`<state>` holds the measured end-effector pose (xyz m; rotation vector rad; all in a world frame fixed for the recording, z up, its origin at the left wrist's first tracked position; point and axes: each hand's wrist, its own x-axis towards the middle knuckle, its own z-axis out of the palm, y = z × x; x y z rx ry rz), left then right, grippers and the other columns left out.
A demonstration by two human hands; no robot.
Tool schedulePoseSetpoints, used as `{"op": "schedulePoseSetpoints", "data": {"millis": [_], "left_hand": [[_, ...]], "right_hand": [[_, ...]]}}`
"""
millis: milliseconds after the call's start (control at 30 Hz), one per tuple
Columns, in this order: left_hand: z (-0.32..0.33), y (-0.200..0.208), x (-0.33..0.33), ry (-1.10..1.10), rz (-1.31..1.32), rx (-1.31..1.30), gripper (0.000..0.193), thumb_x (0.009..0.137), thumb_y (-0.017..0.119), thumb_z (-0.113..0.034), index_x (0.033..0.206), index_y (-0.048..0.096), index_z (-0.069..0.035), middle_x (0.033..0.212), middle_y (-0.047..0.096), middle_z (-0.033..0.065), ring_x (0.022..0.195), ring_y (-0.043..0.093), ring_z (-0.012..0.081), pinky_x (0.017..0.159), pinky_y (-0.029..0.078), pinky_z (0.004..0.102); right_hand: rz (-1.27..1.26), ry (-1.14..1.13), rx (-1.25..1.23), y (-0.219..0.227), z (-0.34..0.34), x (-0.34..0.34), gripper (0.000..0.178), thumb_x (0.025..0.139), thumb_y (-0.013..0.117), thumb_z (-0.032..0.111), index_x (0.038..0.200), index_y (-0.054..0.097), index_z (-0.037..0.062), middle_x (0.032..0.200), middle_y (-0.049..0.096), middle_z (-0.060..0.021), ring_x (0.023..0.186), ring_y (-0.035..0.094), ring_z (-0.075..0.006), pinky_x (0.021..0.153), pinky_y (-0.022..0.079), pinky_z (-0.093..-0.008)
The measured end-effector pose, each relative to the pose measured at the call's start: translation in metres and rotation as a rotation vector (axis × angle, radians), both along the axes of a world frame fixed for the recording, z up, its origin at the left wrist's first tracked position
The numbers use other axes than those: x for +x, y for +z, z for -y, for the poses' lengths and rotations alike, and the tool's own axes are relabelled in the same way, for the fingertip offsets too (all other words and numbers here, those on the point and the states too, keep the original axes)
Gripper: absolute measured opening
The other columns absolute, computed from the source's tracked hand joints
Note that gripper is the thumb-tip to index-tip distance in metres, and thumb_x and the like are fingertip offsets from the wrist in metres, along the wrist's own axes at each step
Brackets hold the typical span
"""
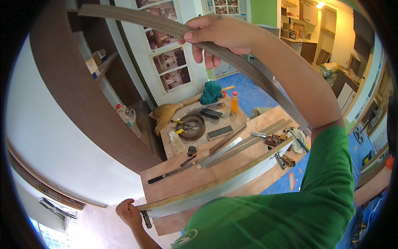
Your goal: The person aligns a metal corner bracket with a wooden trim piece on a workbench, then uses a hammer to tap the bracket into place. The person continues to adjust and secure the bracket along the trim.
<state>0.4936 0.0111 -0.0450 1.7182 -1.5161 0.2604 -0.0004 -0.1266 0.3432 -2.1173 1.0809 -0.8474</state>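
Observation:
My right hand (217, 35) is raised high, its thumb and fingers pinching a long, thin wood-grain edging strip (145, 20). The strip bows from the upper left down past my right forearm. Low on the left, my left hand (129, 213) is closed at the near end of a cabinet door (224, 190). That door stands on its long edge, white-faced, with its raw chipboard edge upward. Metal hinges (280, 161) are fixed near both its ends. Beneath it lies a plywood board (166, 189).
On the work surface lie a long file (171, 172), tape measure (191, 152), metal ruler (220, 152), coiled brown edging (198, 132), chisel (265, 135) and sanding blocks (219, 132). An orange bottle (234, 102) and straw broom (166, 112) are farther back. A brown shelf unit (78, 108) rises left.

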Motion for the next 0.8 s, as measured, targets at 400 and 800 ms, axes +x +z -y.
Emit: {"op": "schedulePoseSetpoints", "data": {"millis": [400, 800], "left_hand": [[-0.004, 0.001, -0.001, 0.031, -0.007, 0.024, 0.021, 0.086, 0.053, -0.006, 0.082, 0.074, -0.006, 0.081, 0.072, 0.0081, 0.088, 0.062, 0.0273, 0.096, 0.044, 0.0419], [-0.012, -0.004, 0.017, 0.025, -0.008, 0.067, 0.022, 0.087, 0.055, -0.005, 0.088, 0.077, -0.007, 0.092, 0.075, 0.0101, 0.098, 0.063, 0.0311, 0.097, 0.045, 0.0442]], "right_hand": [[-0.065, 0.096, 0.44, -0.046, -0.014, 0.012, 0.035, 0.112, 0.047, 0.026, 0.131, 0.058, -0.001, 0.09, 0.074, -0.0186, 0.078, 0.078, -0.0262, 0.066, 0.065, -0.0376], [-0.034, 0.129, 0.545, -0.093, -0.019, 0.036, 0.044, 0.105, 0.054, 0.015, 0.146, 0.047, -0.0006, 0.1, 0.068, -0.0166, 0.077, 0.076, -0.0236, 0.069, 0.067, -0.0376]]}}
